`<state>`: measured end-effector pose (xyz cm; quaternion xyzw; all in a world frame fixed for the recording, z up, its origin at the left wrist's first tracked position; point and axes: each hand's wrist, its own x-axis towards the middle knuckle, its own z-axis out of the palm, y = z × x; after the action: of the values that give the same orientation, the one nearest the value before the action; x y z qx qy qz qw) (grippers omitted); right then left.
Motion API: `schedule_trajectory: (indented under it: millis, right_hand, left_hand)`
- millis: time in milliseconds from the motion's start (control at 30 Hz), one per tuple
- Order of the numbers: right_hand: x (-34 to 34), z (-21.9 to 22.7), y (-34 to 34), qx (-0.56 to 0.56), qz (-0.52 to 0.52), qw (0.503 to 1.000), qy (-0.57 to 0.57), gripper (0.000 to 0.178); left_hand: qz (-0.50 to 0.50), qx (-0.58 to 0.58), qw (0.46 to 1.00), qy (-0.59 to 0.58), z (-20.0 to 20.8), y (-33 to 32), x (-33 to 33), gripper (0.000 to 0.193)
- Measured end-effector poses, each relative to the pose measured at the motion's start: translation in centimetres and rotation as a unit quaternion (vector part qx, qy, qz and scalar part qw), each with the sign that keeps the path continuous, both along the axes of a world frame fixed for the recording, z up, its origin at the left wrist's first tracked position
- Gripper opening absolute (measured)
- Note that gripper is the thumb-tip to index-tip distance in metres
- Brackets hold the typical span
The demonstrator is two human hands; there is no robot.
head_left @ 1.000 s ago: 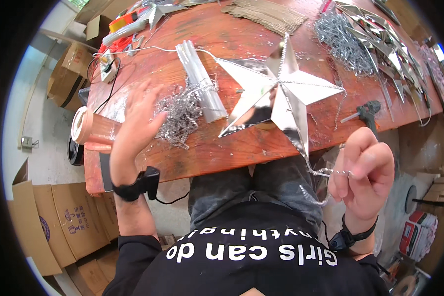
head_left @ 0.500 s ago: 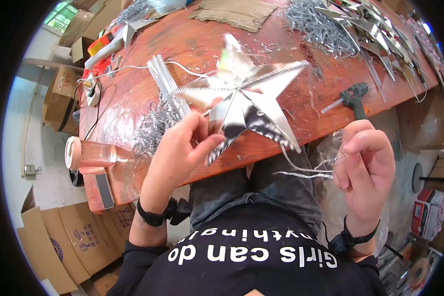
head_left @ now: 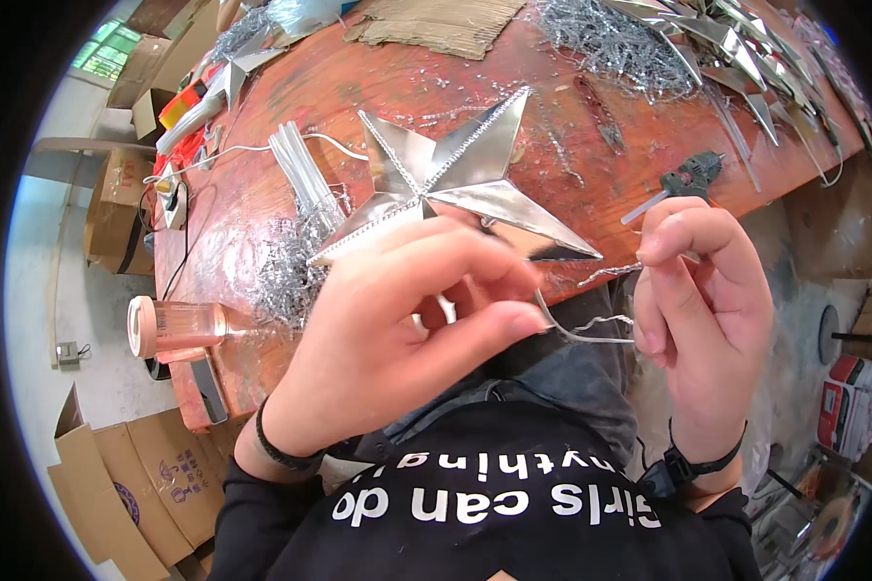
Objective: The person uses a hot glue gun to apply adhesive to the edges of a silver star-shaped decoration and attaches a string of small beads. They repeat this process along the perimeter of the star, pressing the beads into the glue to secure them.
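Observation:
A shiny silver five-pointed star (head_left: pixel 480 160) with serrated ridges lies near the table's front edge, its lower part hidden behind my left hand (head_left: pixel 378 310). That hand is slightly blurred, its fingers curved and thumb apart from them. Close to the thumb tip, a thin silvery cord (head_left: pixel 591 339) bends and runs across to my right hand (head_left: pixel 702 300). The right fingers are closed in a pinch on the cord, and a twisted silver strand also reaches them from the star's side. Whether the left thumb touches the cord is unclear.
A glue gun (head_left: pixel 693 179) lies beyond my right hand. Clear sticks (head_left: pixel 300 169) and silver tinsel (head_left: pixel 291 276) lie left of the star. A pink-lidded cup (head_left: pixel 179 326) is at the left edge; more stars (head_left: pixel 731 48) pile up far right.
My left hand has let go of the star and moved right toward the cord. The star has turned and settled on the table. The right hand stays nearly in place.

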<state>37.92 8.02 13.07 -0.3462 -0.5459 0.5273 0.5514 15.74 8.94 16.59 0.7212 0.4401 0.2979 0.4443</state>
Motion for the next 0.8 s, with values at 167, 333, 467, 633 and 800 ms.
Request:
schedule_trajectory:
  millis: [167,333,467,633,800]
  right_hand:
    - [-1.0,0.2,0.7,-0.034,0.012,0.999,0.039,0.005]
    - [-1.1,0.2,1.0,-0.069,0.043,0.997,0.008,0.006]
    - [-1.1,-0.3,1.1,-0.043,0.031,0.994,-0.096,0.012]
    - [0.6,0.1,0.3,-0.046,0.003,0.961,-0.272,0.018]
    - [1.4,-0.9,0.6,0.072,-0.044,0.905,-0.417,0.007]
  left_hand:
    - [0.012,-0.029,0.999,-0.039,-0.5,1.3,1.3,0.011]
    - [0.06,-0.104,0.991,-0.065,-0.6,1.2,0.9,0.006]
    - [0.113,-0.145,0.979,-0.09,-0.6,1.2,0.3,0.005]
    - [0.102,-0.031,0.994,-0.011,-2.2,1.1,-3.1,0.003]
    - [0.112,0.029,0.992,0.057,-2.5,1.5,-3.7,0.004]
